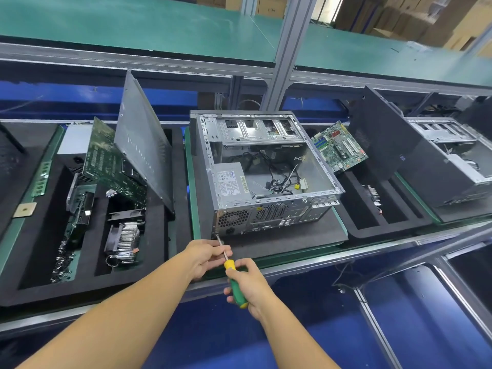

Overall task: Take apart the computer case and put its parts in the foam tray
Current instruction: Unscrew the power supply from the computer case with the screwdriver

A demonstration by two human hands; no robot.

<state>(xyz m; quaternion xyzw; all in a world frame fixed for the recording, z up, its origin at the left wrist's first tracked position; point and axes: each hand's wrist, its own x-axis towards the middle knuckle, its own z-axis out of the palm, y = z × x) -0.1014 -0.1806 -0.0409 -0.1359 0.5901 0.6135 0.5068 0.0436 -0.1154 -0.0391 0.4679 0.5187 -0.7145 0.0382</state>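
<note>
An open grey computer case [266, 166] lies on a black foam pad, its rear panel facing me; a power supply [230, 182] and loose cables remain inside. My right hand [249, 284] grips the green and yellow handle of a screwdriver [234, 280]. Its tip meets the lower left corner of the rear panel. My left hand [206, 258] pinches the metal shaft just behind the tip. The black foam tray [157, 262] on the left holds a side panel [143, 145], a motherboard [111, 166], a heatsink [123, 242] and several screws.
A second motherboard [339, 147] leans in another foam tray [372, 209] to the right of the case. Farther right stands another computer case [447, 161]. A green shelf [159, 25] and an aluminium post [285, 51] rise behind. Blue flooring lies below the bench edge.
</note>
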